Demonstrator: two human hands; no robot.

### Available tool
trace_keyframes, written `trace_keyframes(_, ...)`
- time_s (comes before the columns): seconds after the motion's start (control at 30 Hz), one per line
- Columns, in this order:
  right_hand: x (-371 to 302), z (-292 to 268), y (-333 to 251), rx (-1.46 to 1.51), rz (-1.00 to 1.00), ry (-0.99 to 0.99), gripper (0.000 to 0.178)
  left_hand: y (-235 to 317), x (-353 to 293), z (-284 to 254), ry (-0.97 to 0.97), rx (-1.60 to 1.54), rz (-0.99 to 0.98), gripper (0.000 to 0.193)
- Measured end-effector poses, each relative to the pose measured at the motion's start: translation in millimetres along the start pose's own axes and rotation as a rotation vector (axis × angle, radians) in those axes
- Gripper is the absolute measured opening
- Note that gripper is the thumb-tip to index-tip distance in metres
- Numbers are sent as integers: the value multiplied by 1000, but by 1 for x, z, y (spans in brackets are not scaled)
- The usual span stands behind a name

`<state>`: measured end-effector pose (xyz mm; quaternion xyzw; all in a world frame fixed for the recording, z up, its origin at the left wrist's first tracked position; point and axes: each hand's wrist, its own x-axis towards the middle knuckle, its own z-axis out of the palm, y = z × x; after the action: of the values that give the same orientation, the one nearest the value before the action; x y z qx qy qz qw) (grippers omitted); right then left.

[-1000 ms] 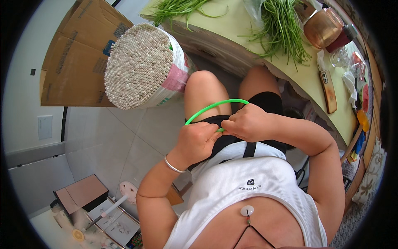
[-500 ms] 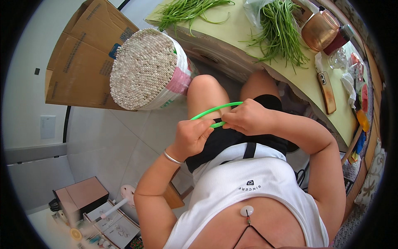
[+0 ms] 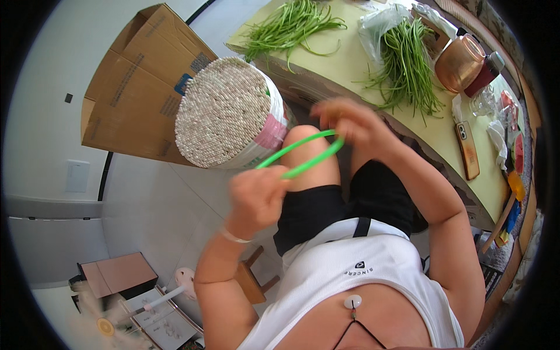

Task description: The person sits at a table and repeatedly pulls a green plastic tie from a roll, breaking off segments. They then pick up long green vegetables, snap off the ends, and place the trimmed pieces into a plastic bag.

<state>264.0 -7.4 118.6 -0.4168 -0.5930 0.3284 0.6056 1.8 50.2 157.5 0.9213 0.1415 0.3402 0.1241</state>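
A bright green ring (image 3: 318,158), like a thin plastic hoop or band, is stretched between my hands above my knees. My left hand (image 3: 256,195), with a bangle at the wrist, is closed around its left end. The far right end of the loop meets the fingers of my right hand (image 3: 356,125), smeared by motion but seemingly pinching it; its upper fingers stick out to the left. Just beyond my left knee stands a big round bundle of thin pale rods (image 3: 221,111), packed on end and wrapped in white plastic with a pink band.
Behind the bundle leans an open cardboard box (image 3: 134,87). On the yellow-covered table (image 3: 344,55) lie two heaps of green stems (image 3: 405,70), a phone (image 3: 466,149), a copper-coloured jar (image 3: 461,61) and a dark red bottle (image 3: 484,73). A fan (image 3: 108,325) and wooden stool (image 3: 256,277) are at lower left.
My hands have moved apart, the right one up and away. The green ring has risen with them and shows as a wider loop. The whole view has shifted slightly.
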Motion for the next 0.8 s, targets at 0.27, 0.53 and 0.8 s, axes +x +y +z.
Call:
trace_keyframes(0.27, 72, 20, 91, -432, 230, 149, 17, -134, 123, -263, 597, 1171, -86, 46)
trace_keyframes(0.53, 111, 54, 116, -678, 330, 77, 17, -107, 58, -152, 283, 555, -352, 37)
trace_keyframes(0.8, 152, 71, 90, -792, -87, 373, 19, -66, -14, -18, 132, -152, -546, 15)
